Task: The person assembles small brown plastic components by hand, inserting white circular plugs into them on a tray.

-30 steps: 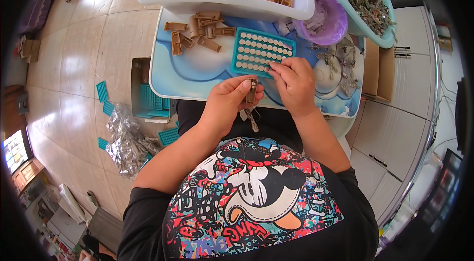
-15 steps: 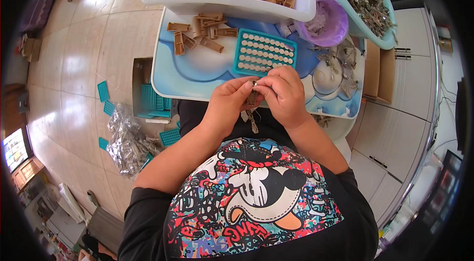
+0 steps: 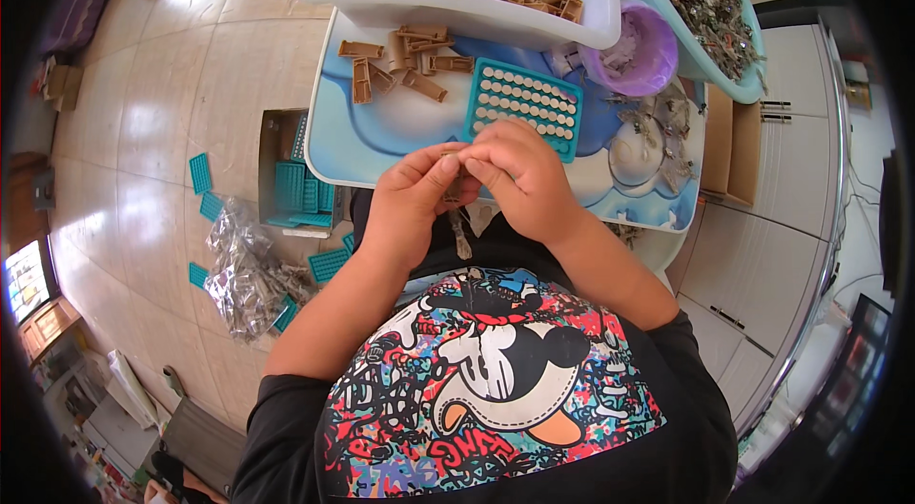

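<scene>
My left hand [image 3: 405, 199] is closed around a narrow brown plastic housing [image 3: 461, 187], held above my lap at the table's near edge. From its lower end hangs a bundle of thin greyish wires [image 3: 463, 242]. My right hand [image 3: 522, 185] pinches at the housing's upper end, its fingertips meeting the left thumb; whatever sits between them is too small or hidden to name. Just beyond the right hand lies a teal tray [image 3: 575, 147] with rows of whitish round discs [image 3: 522, 92]. Loose brown housings [image 3: 423, 85] are piled farther left on the table.
At the back stands a white bin [image 3: 477, 8] of brown housings. Beside it are a purple bucket [image 3: 634, 73] and a teal tub [image 3: 739, 89] of wire bundles. More wires [image 3: 670, 142] lie at the table's right. A carton [image 3: 276, 137] and plastic bags [image 3: 238, 266] are on the floor.
Both hands have moved a little left together with the housing, away from the tray. The housing's top, partly visible before, is now covered by my fingers. The view has shifted slightly.
</scene>
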Demonstrator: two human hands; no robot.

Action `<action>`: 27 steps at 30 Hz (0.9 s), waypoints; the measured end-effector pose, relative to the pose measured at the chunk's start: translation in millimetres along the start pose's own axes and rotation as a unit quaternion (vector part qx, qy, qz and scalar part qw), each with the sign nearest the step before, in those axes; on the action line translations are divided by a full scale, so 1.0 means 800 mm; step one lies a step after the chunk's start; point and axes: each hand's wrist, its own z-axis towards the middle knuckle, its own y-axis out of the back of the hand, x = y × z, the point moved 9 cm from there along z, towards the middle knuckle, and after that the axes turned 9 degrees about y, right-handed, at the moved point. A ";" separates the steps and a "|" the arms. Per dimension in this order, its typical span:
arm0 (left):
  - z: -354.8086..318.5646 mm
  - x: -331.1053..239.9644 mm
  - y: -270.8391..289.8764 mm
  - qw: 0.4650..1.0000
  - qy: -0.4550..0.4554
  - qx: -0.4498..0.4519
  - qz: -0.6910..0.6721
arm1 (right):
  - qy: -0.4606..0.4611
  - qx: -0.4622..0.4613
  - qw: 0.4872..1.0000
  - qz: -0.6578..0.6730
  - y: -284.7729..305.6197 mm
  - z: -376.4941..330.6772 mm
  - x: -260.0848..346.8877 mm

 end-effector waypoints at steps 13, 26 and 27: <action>-0.002 -0.014 0.028 0.996 -0.025 0.035 -0.081 | -0.012 0.102 0.939 -0.329 -0.053 0.068 -0.041; -0.001 -0.017 0.009 0.996 -0.034 0.013 -0.085 | 0.047 0.146 0.958 -0.241 -0.022 0.027 0.056; -0.002 -0.016 0.003 0.996 -0.030 0.022 -0.082 | 0.046 0.146 0.958 -0.242 -0.017 0.024 0.059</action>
